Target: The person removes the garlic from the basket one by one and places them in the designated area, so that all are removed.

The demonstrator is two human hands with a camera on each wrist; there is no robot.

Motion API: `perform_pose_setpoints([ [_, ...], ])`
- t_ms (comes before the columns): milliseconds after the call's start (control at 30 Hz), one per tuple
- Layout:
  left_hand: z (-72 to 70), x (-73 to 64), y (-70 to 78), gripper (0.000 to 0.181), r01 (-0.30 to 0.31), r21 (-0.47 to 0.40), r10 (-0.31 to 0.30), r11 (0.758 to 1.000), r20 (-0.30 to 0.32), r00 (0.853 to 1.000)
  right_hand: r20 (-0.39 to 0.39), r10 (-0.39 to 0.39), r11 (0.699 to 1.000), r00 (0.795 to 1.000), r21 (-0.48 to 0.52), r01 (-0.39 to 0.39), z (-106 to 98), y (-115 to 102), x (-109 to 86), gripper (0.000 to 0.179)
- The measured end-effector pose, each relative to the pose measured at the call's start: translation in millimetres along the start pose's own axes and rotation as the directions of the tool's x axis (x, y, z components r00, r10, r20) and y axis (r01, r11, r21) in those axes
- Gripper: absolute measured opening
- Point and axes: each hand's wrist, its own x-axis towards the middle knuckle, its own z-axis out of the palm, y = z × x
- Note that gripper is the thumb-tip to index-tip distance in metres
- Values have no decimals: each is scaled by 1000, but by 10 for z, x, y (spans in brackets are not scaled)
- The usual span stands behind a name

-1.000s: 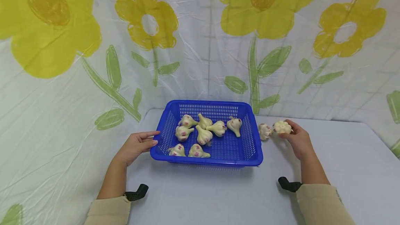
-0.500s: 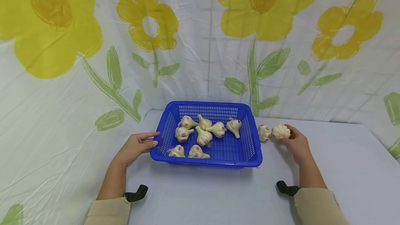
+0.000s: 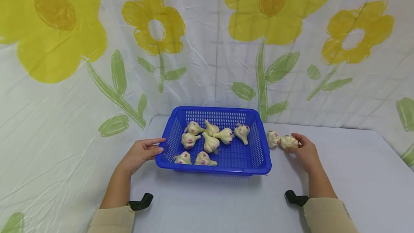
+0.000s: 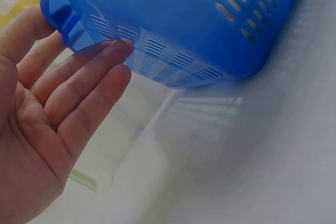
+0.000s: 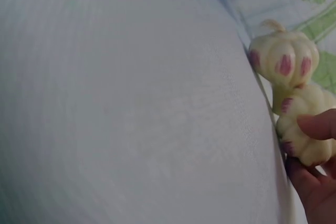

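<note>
In the head view, my left hand [image 3: 137, 155] touches the left side of a blue plastic basket [image 3: 223, 170]. The left wrist view shows its fingers mostly straight against the basket's outer wall [image 4: 157, 19]. Several garlic bulbs, one of them a garlic bulb [image 3: 211, 143] near the middle, lie inside. To the basket's right, my right hand [image 3: 305, 152] pinches a garlic bulb [image 3: 288, 142] low over the table. Beside it lies another garlic bulb [image 3: 273, 139]. In the right wrist view the held bulb [image 5: 299, 124] appears against that second bulb [image 5: 286, 59], with thumb and fingers on either side.
A white-covered table [image 3: 210, 208] carries everything. Behind it and to the left hangs a white curtain [image 3: 200, 71] with painted yellow flowers. Black wrist mounts [image 3: 141, 202] sit by both sleeves.
My right hand has lowered the garlic bulb and turned it, bringing it down beside the other loose one. My left hand stays at the basket, and the view has tilted slightly.
</note>
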Motion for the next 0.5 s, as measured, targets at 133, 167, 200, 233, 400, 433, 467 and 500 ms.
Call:
perform_pose_setpoints([
  [133,8,-12,14,61,-6,7,6,1000,10,1000,-7,1,1000,1000,-11,-1,-1,25,-3,75],
  [167,8,-12,15,61,-6,7,6,1000,12,1000,-8,4,1000,1000,-11,-4,-2,32,-3,75],
  [200,9,-12,18,61,-7,8,7,1000,14,1000,-7,9,1000,1000,-10,-9,-2,36,-6,75],
  [233,10,-10,21,61,-8,9,7,1000,14,1000,-6,17,1000,1000,-4,-17,-2,39,-7,75],
  [400,12,8,12,62,-6,16,6,1000,1,1000,1,64,995,998,74,-64,8,34,-17,81],
  [433,10,8,6,62,-4,24,4,1000,1,1000,-1,76,993,997,95,-75,12,33,-15,82],
  [467,8,8,-3,62,0,28,0,1000,0,1000,-1,87,989,996,116,-87,16,33,-14,83],
  [500,8,7,-12,62,3,33,-3,999,-2,1000,3,100,983,995,151,-99,21,34,-10,84],
])
